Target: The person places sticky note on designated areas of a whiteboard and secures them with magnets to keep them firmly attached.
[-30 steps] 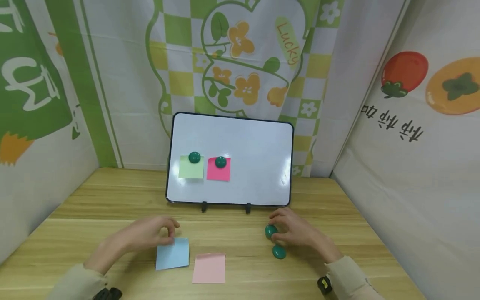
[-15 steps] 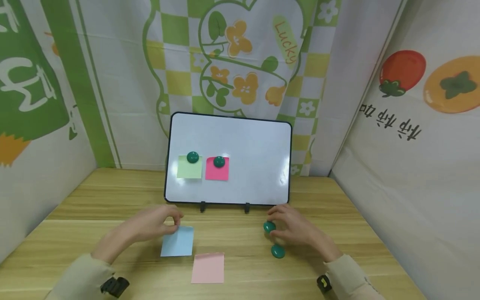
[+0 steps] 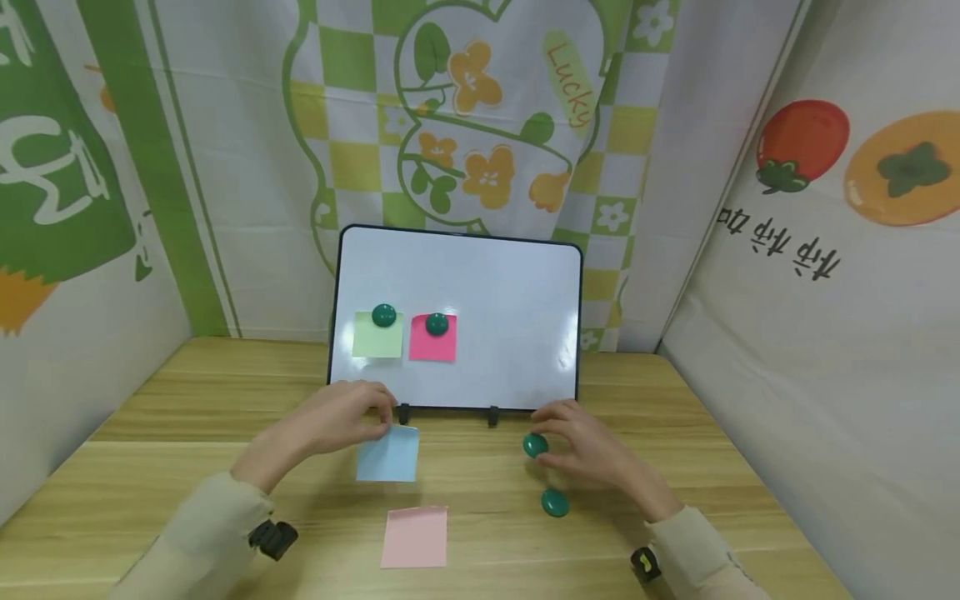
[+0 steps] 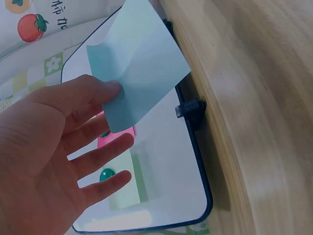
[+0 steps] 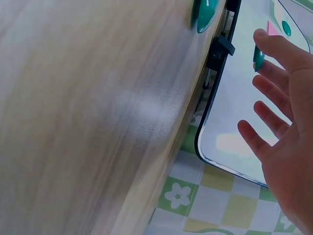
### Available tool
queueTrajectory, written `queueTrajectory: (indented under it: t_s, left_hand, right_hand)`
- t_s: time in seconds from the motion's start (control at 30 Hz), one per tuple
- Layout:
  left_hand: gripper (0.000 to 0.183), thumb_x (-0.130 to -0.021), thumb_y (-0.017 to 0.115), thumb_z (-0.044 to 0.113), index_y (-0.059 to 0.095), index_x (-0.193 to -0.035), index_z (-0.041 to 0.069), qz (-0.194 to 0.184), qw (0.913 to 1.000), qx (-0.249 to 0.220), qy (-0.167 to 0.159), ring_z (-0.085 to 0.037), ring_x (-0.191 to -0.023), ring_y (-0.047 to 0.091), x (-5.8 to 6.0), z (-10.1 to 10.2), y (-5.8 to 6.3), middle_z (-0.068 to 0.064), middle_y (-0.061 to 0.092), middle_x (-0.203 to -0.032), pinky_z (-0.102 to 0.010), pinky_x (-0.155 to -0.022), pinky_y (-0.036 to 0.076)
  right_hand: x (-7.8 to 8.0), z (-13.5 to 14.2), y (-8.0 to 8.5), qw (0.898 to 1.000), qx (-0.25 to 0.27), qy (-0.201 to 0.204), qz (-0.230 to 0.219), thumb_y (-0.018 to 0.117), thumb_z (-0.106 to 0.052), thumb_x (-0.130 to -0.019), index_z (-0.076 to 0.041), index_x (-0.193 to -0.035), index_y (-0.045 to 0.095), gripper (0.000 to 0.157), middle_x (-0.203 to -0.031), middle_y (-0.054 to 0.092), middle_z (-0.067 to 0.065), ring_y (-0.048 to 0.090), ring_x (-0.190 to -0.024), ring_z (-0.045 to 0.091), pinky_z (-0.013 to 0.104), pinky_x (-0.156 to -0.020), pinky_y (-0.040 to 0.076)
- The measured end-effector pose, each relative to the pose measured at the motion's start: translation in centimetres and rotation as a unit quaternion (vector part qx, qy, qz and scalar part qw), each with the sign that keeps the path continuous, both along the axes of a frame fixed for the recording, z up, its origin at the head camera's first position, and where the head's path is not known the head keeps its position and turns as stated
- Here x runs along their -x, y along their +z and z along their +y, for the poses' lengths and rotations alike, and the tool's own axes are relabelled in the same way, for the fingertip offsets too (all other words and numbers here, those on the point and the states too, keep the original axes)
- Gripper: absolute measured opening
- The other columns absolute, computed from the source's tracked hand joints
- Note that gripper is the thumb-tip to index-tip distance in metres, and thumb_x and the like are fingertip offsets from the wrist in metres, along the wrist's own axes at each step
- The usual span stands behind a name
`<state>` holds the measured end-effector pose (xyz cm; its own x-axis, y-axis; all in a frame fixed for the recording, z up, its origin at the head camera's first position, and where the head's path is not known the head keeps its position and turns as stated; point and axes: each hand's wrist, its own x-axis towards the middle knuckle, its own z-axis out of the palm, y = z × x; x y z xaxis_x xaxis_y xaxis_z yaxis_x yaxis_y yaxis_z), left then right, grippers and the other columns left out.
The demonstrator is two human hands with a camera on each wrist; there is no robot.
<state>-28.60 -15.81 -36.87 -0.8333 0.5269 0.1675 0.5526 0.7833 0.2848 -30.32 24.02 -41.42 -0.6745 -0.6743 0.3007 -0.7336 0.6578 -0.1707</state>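
Note:
My left hand [image 3: 341, 421] pinches a light blue sticky note [image 3: 388, 455] by its upper edge, thumb in front, off the table before the whiteboard. In the left wrist view the blue note [image 4: 142, 68] bends slightly beside the thumb while the other fingers spread. My right hand [image 3: 588, 446] pinches a round green magnet [image 3: 535, 445] between thumb and index finger, seen edge-on as a green magnet [image 5: 258, 58] in the right wrist view. Below that hand a second green magnet [image 3: 555, 502] lies on the table. A pale pink sticky note [image 3: 415, 538] lies flat near the front.
The whiteboard [image 3: 502, 333] stands at the back on small black feet [image 3: 492, 416]. A green note [image 3: 377, 340] and a hot pink note [image 3: 432, 346] hang on its left half, each under a green magnet. Printed fabric [image 3: 630, 208] surrounds the wooden table [image 3: 187, 400].
My left hand has lifted the blue note and carried it right and towards the whiteboard. My right hand, with its magnet, has moved slightly up and away from the other magnet.

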Motion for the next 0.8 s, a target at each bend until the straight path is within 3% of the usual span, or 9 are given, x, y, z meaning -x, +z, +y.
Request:
queueTrajectory:
  t_s: [0.4, 0.8]
  left_hand:
    - [0.005, -0.088, 0.073, 0.021, 0.073, -0.084, 0.019, 0.131, 0.9912, -0.017, 0.005, -0.032, -0.124, 0.058, 2.6, 3.0, 0.9, -0.007, 0.067, -0.128, -0.053, -0.107, 0.043]
    - [0.007, -0.088, 0.073, 0.024, 0.075, -0.088, 0.017, 0.158, 0.9873, -0.003, 0.016, -0.027, -0.116, 0.062, 4.7, 5.8, 1.8, -0.004, 0.07, -0.121, -0.049, -0.104, 0.046]
  right_hand:
    - [0.2, -0.6, 0.6, 0.996, 0.051, 0.018, 0.078, 0.079, -0.03, -0.085, -0.012, -0.115, 0.072, 0.035, -0.13, 0.062, 0.004, 0.051, -0.126, 0.022, 0.045, -0.101, 0.049]
    - [0.6, -1.5, 1.7, 0.99, 0.072, 0.033, 0.118, 0.082, -0.029, -0.082, -0.013, -0.111, 0.072, 0.035, -0.127, 0.063, 0.005, 0.053, -0.122, 0.024, 0.046, -0.099, 0.049]
